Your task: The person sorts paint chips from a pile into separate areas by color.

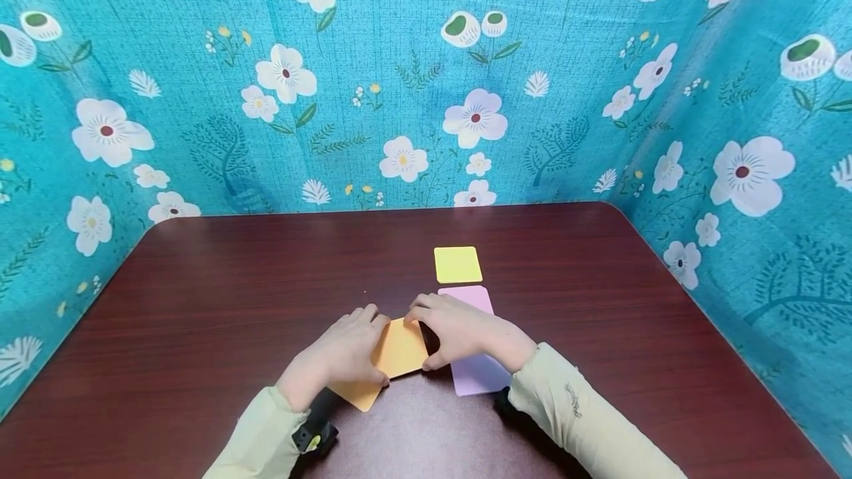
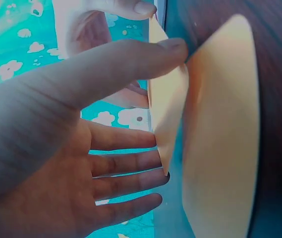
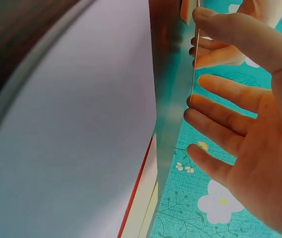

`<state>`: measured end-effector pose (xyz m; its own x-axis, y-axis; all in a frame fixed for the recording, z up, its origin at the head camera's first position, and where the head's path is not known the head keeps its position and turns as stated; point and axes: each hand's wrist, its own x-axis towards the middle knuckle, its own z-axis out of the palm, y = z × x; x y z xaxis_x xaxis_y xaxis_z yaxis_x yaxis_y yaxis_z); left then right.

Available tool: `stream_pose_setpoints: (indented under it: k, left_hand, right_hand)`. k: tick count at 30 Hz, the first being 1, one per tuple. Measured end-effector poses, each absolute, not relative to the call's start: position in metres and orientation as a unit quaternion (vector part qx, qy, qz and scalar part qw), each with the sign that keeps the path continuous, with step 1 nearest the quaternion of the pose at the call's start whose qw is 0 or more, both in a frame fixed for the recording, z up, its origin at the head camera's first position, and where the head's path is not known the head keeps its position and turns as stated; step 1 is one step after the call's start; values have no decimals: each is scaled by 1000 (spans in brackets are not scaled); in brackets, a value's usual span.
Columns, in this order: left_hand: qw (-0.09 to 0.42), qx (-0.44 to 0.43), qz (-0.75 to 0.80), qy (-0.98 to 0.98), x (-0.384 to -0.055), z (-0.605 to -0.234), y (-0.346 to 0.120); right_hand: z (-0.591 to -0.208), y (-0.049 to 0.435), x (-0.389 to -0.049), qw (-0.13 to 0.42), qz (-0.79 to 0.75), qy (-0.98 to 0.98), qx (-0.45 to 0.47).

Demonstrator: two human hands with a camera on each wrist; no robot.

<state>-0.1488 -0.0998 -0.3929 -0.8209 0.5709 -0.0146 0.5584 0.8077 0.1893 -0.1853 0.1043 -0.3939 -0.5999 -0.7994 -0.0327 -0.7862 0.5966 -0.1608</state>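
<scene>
Both hands hold a square orange card between them, its edges raised near the table. My left hand pinches its left side, with the thumb at the near edge and fingers at the far edge. On the opposite side, my right hand grips the card likewise; in the right wrist view it shows only as a thin edge. A second orange card lies under the left hand, partly covered by it. Beneath the right hand and wrist lies a lilac card, partly hidden.
Behind the right hand lies a pink-purple card, and beyond it a small yellow card. The dark red-brown table has rounded far corners. A blue flowered cloth hangs along its back and sides.
</scene>
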Motion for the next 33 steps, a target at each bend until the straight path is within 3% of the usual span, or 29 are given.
stream_pose_setpoints:
  k: [17, 33]
  left_hand:
    - [9, 330, 79, 941, -141, -391, -84]
    - [-1, 319, 112, 941, -201, -396, -91]
  right_hand:
    - [-388, 131, -173, 41, -90, 894, -436]
    - [-390, 124, -224, 24, -91, 922, -376]
